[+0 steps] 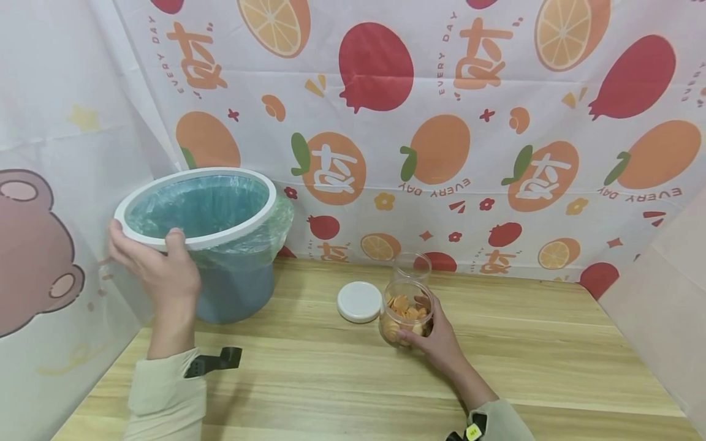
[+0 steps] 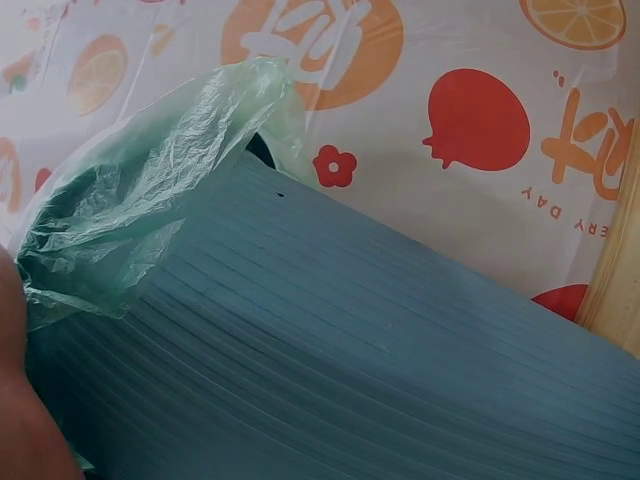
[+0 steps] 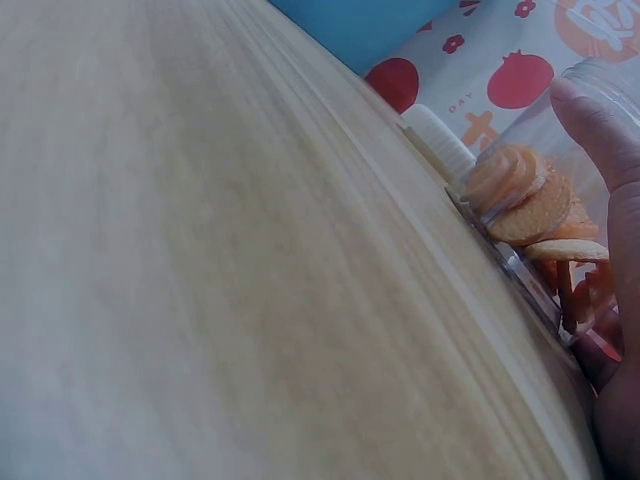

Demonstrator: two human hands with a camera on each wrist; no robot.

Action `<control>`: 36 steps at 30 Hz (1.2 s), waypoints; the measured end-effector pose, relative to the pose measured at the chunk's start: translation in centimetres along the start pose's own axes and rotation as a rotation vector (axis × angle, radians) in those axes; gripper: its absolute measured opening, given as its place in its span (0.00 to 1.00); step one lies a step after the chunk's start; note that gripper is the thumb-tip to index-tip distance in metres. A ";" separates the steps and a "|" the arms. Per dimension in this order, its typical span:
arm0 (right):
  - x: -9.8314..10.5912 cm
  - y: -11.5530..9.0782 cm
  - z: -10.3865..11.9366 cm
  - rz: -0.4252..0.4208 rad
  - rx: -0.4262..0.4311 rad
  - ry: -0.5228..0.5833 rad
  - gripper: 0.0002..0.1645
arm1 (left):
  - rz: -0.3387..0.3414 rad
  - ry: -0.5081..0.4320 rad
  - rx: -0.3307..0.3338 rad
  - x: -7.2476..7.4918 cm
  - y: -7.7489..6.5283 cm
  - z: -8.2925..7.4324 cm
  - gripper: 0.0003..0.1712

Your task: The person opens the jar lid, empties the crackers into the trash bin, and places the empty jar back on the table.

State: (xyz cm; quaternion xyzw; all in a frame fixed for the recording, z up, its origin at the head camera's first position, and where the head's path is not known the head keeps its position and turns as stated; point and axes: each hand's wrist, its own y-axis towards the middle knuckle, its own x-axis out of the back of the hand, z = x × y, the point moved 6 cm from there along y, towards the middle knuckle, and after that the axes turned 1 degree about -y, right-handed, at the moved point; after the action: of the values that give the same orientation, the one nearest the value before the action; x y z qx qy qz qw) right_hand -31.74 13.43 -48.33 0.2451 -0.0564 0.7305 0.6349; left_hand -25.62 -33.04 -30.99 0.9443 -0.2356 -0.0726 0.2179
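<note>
My left hand (image 1: 160, 269) grips the white rim of a blue-grey trash can (image 1: 234, 291), thumb on top at the near left side. The can is lined with a thin green plastic bag (image 1: 278, 223) that hangs over its outside. In the left wrist view the can's ribbed wall (image 2: 400, 320) fills much of the picture. With fingers and thumb around its side, my right hand (image 1: 438, 340) holds a clear jar (image 1: 385, 315) on the table. Round orange-tan cookies (image 3: 530, 205) lie inside the jar.
A white screw lid (image 1: 360, 301) lies flat just left of the jar. Behind the jar stands another clear container (image 1: 412, 254), partly hidden. The wood-grain table (image 1: 309, 373) meets a fruit-print cloth (image 1: 380, 141) at the back and a pale cloth (image 1: 55, 122) at the left.
</note>
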 end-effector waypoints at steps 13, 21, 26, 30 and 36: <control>0.5 -0.4 -0.2 -0.105 -0.005 -0.044 0.60 | -0.014 -0.014 -0.010 0.0 0.0 0.2 0.46; 0.3 -0.3 -0.2 -0.097 0.003 -0.077 0.65 | -0.013 -0.024 0.004 0.1 0.1 0.5 0.46; 0.2 -0.5 -0.2 -0.082 0.000 -0.029 0.63 | -0.013 -0.013 -0.002 0.3 0.1 0.6 0.46; 0.2 -0.6 0.1 -0.071 0.022 0.019 0.60 | -0.013 -0.014 -0.013 0.4 0.1 0.5 0.46; 1.0 -0.6 0.5 -0.116 0.044 0.012 0.60 | -0.010 -0.020 -0.029 0.0 0.1 0.2 0.47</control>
State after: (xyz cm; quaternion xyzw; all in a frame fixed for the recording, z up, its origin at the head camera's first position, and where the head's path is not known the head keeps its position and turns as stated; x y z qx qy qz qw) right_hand -31.10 14.24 -47.58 0.2576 -0.0223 0.6951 0.6708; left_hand -25.72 -33.20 -31.10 0.9414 -0.2321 -0.0865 0.2289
